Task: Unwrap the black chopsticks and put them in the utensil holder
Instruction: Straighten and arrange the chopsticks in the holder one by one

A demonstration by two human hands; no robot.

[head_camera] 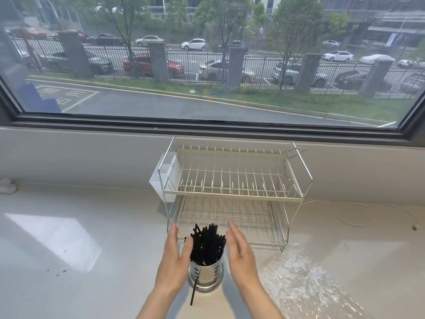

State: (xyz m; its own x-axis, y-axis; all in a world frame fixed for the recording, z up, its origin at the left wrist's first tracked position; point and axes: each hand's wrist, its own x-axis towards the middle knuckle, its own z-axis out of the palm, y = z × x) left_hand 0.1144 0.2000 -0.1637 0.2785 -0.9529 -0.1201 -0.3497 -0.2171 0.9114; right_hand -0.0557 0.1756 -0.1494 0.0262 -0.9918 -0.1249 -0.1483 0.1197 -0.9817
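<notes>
Two hands flanked a steel holder [206, 273] near the front of a pale counter [92, 226]. No brand or label could be read on any item; the only writing was yellow road markings [60, 96] outside the window [207, 58] at far left, seen upside down and too blurred to read.

Black chopsticks [207, 245] stood bunched in the holder, their tops splaying upward. How many there were could not be counted, and their lower ends were hidden by the holder's wall. One stray chopstick [193, 292] lay outside it, leaning against the holder's near left side with its tip on the counter.

Left hand [176, 261] stood open, fingers straight and together, its palm turned toward the bundle, thumb touching the left side of the chopsticks. Right hand [239, 254] was likewise open and flat, palm facing left, just beside the bundle's right side; whether it touched could not be told. Neither hand gripped anything. Both forearms were cut off by the bottom edge.

Clear plastic wrap [305, 282] lay crumpled on the counter to the right, near the right forearm, partly cut off at the bottom. Beyond the holder stood a two-tier wire rack [232, 194] with a white caddy [164, 178] hung on its left end. A thin white cord [349, 221] trailed at far right, and something white [7, 186] at far left was cut off.
</notes>
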